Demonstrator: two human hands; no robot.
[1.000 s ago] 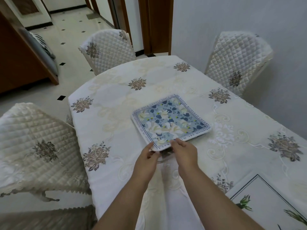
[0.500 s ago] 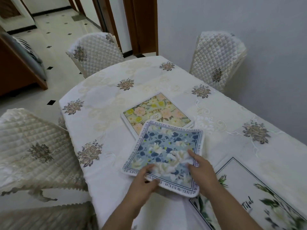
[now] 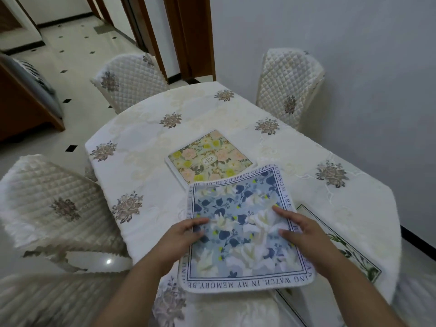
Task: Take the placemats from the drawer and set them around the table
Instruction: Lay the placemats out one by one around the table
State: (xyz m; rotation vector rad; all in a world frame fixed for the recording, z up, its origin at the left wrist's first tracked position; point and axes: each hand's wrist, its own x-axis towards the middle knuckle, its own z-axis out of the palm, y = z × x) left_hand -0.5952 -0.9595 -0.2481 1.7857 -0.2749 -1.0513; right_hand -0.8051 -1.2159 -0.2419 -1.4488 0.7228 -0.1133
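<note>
A blue floral placemat [image 3: 243, 232] with lettering round its border is held over the near part of the table [image 3: 146, 166]. My left hand [image 3: 179, 239] grips its left edge, thumb on top. My right hand [image 3: 304, 234] grips its right edge. A yellow and pink floral placemat [image 3: 207, 159] lies flat at the table's middle, its near corner tucked under the blue one. A white placemat with green plants [image 3: 349, 251] lies at the near right, partly hidden by the blue one and my right arm.
The table wears a cream cloth with brown flower motifs. Quilted cream chairs stand at the far left [image 3: 127, 79], the far right [image 3: 290, 86] and the near left [image 3: 52, 208]. A grey wall runs along the right. A tiled floor and wooden door frames lie beyond.
The blue placemat has been lifted off the stack and drawn toward me, which uncovered the yellow and pink placemat. My hands have spread from its near corner to its two side edges.
</note>
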